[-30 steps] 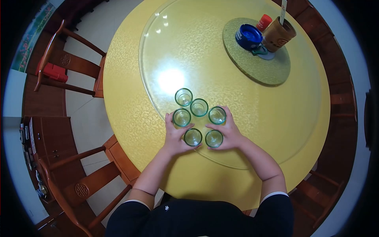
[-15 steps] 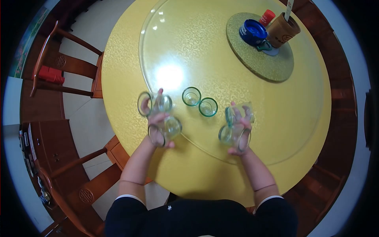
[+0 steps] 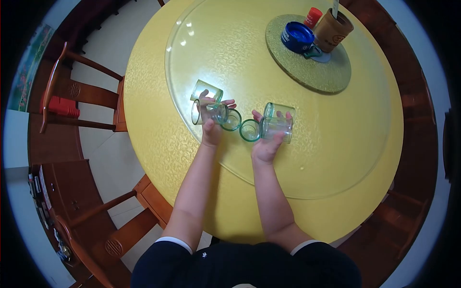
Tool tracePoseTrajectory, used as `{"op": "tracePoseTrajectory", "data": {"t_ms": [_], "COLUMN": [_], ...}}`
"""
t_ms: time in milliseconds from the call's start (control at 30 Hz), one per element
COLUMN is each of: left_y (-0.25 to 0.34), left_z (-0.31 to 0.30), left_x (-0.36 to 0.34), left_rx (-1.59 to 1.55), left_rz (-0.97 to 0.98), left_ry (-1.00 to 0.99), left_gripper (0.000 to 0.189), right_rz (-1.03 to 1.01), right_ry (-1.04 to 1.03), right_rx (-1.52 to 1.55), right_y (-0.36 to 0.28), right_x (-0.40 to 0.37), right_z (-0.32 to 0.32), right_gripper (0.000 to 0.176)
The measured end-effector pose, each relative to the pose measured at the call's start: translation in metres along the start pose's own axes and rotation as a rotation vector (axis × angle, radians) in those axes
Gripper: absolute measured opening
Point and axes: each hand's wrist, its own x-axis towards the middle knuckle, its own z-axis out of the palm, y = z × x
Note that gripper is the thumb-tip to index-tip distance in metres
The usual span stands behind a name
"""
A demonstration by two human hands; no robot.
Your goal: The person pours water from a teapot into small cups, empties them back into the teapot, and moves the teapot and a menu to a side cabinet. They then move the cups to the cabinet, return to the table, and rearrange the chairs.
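My left hand (image 3: 210, 120) grips clear glasses lying on their sides, one glass (image 3: 201, 113) across the palm and another glass (image 3: 206, 90) beyond the fingers. My right hand (image 3: 270, 144) has its thumb and fingers around a sideways glass (image 3: 277, 129), with a further glass (image 3: 283, 111) just behind it. Between my hands two green-rimmed glasses show round openings: the left one (image 3: 231, 120) is partly covered by my left hand's glass, and the right one (image 3: 249, 130) sits close beside my right hand. How the far glasses are held is hard to make out.
The round yellow table (image 3: 168, 168) carries a glass turntable (image 3: 331, 158). Towards the back right, a small round stand (image 3: 307, 74) bears a blue ashtray (image 3: 297, 37), a red container (image 3: 313, 17) and a brown holder (image 3: 331, 32). A wooden chair (image 3: 91, 86) with a red object stands left.
Both hands have moved inward and forward with their glasses, near the two middle glasses. The glasses in my right hand now lie more level, and the view has shifted slightly.
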Motion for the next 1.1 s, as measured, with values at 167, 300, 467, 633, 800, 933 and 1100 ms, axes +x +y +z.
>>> {"op": "tracePoseTrajectory", "data": {"t_ms": [167,300,467,633,800,933,1100], "left_y": [-0.006,-0.008,0.01,0.081,0.172,0.253,0.347], "left_z": [0.0,0.007,0.023,0.072,0.103,0.107,0.128], "left_x": [-0.007,-0.014,-0.035,-0.061,-0.116,-0.225,-0.395], "left_rx": [0.082,0.081,-0.001,0.074,0.086,0.083,0.166], "left_rz": [0.042,0.068,0.137,0.271,0.417,0.398,0.576], "left_ry": [0.058,0.19,0.223,0.154,0.051,-0.008,0.07], "left_gripper": [0.065,0.067,0.059,0.056,0.06,0.07,0.067], "right_rz": [-0.176,-0.187,-0.154,-0.158,-0.14,-0.045,0.155], "right_ry": [0.077,0.099,0.06,-0.021,-0.161,-0.411,-0.855], "right_rx": [-0.11,-0.127,-0.134,-0.093,0.006,0.082,0.373], "right_y": [0.01,0.008,-0.017,-0.076,-0.149,-0.203,-0.263], "right_x": [-0.001,-0.003,-0.016,-0.043,-0.1,-0.165,-0.243], "right_z": [0.003,0.002,0.01,0.046,0.089,0.096,0.127], "right_gripper": [0.073,0.071,0.069,0.068,0.061,0.057,0.067]}}
